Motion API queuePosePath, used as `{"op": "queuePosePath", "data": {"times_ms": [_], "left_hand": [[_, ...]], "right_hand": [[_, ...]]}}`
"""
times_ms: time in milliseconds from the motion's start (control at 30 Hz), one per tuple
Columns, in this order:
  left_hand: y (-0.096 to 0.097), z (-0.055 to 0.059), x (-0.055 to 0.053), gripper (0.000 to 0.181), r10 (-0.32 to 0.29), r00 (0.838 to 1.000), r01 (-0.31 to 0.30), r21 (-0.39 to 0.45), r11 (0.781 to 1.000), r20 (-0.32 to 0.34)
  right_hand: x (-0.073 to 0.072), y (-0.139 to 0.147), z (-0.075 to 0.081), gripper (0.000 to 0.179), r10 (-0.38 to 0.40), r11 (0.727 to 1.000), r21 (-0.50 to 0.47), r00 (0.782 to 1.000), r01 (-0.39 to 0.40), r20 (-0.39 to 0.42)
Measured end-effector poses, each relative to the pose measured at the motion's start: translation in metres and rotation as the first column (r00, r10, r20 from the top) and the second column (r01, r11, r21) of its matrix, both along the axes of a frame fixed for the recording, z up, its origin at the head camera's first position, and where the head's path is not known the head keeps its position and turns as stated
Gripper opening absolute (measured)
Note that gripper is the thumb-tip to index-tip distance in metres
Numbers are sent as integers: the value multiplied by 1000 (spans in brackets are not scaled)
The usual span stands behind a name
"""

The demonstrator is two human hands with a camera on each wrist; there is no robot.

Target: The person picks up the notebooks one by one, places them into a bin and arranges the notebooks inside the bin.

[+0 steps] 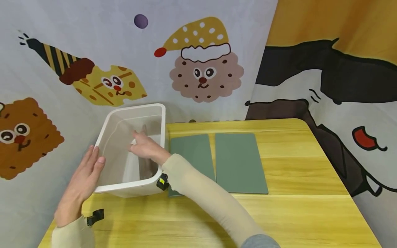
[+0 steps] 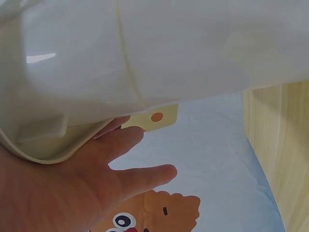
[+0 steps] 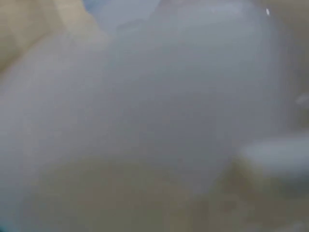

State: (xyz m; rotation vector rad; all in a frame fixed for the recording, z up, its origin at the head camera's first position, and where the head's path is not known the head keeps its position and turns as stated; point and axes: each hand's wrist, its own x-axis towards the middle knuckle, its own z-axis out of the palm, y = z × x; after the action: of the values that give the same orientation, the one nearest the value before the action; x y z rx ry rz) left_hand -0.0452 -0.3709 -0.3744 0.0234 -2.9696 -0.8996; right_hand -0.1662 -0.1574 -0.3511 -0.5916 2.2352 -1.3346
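In the head view, a deep white plastic bin [image 1: 130, 187] stands at the table's left. My left hand [image 1: 85, 175] rests against its left rim, the fingers fairly straight. The left wrist view shows that hand [image 2: 91, 179] under the bin's rim [image 2: 63, 157], thumb and fingers spread. My right hand [image 1: 145, 146] reaches down inside the bin, thumb and fingers pinching a small white object [image 1: 134, 141]. Its kind is unclear, as most of it is hidden. The right wrist view is badly blurred, with a pale blunt shape [image 3: 277, 154] at its right edge.
Two flat grey-green boards [image 1: 240, 162] lie side by side right of the bin; the right forearm crosses the nearer left one [image 1: 193, 148]. The yellow wood-grain table [image 1: 294, 213] has its back edge against a cartoon-printed curtain [image 1: 204, 110].
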Motion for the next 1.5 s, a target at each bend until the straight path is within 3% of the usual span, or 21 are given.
{"op": "queuePosePath", "data": {"times_ms": [100,233,467,600,733,967,1100,1300,1500], "left_hand": [[1,-1,-1,65,9,1000,-9,7,1000,1],[1,-3,-2,65,20,1000,-20,6,1000,-1],[-1,-4,-2,65,10,1000,-10,7,1000,0],[-1,-4,-2,66,14,1000,-14,8,1000,2],[0,-5,-1,66,18,1000,-18,10,1000,7],[0,-7,-2,67,30,999,-30,1,1000,21],[0,-7,-2,68,43,999,-43,-8,999,33],[-1,-6,-2,69,35,999,-35,-3,999,34],[0,-5,-4,69,41,998,-41,-2,999,45]], "right_hand": [[3,6,4,68,13,999,39,991,-7,-133],[9,22,16,61,23,1000,25,955,-17,-296],[16,76,24,56,-30,993,-114,924,-14,-381],[16,114,16,56,-87,989,-148,918,32,-388],[17,153,2,56,-152,985,-135,898,105,-413],[16,225,-39,60,-183,978,6,879,206,-441],[13,267,-64,65,-208,947,131,869,295,-449],[13,324,-91,74,-212,857,322,844,403,-493],[15,360,-110,83,-203,773,460,857,437,-474]]}}
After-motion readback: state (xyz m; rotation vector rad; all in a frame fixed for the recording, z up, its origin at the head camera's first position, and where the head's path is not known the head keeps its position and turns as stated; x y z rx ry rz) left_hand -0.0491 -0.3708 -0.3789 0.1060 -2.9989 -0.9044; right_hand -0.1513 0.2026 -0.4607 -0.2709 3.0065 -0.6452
